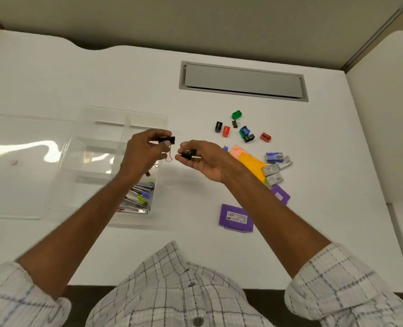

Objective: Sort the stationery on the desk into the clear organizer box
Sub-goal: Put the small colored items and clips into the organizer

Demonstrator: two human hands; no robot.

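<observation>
My left hand [146,149] pinches a black binder clip [167,139] above the right edge of the clear organizer box [115,119], its wire handle hanging down. My right hand [203,159], palm up just right of the box, holds another small black binder clip [187,154] in its curled fingers. The box's near right compartment holds several pens and markers [139,197]. On the desk to the right lie several coloured pencil sharpeners [244,131], a loose binder clip [235,123], sticky notes [250,161], staple boxes [275,166] and two purple cases [235,218].
The box's clear lid [18,166] lies flat at the left, partly under the box. A grey cable hatch [243,81] is set into the white desk at the back. A partition wall stands at the right.
</observation>
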